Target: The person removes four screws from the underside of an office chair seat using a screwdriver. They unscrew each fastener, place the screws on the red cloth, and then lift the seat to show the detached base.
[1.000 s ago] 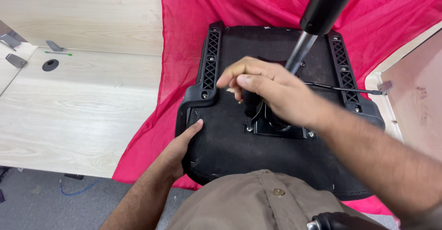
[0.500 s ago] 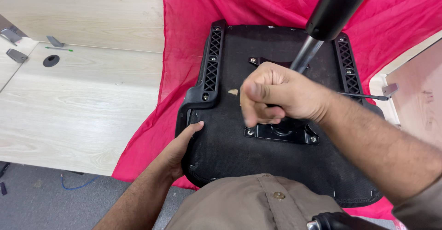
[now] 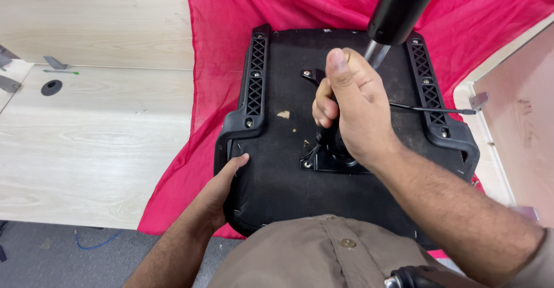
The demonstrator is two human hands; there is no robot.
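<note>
An upturned black chair seat (image 3: 277, 184) lies on a red cloth (image 3: 288, 5) over a pale wooden table. A black gas cylinder (image 3: 401, 8) rises from the metal mechanism plate (image 3: 323, 161) at the seat's middle. My right hand (image 3: 352, 112) is closed in a fist, thumb up, around a dark tool handle standing on the plate; the tool's tip is hidden. My left hand (image 3: 222, 187) presses on the seat's near left edge, fingers over the rim. A thin black lever rod (image 3: 430, 109) sticks out to the right.
The pale wooden table (image 3: 86, 138) stretches to the left, with a round cable hole (image 3: 52, 87), small grey brackets (image 3: 56, 63) and a green pen-like stick (image 3: 60, 72). A pinkish board (image 3: 519, 121) stands at the right. Grey floor with a blue cable (image 3: 95, 243) lies below.
My right hand has turned and risen from fingers-down on the mechanism to an upright fist around the tool handle. My left hand stays on the seat's edge.
</note>
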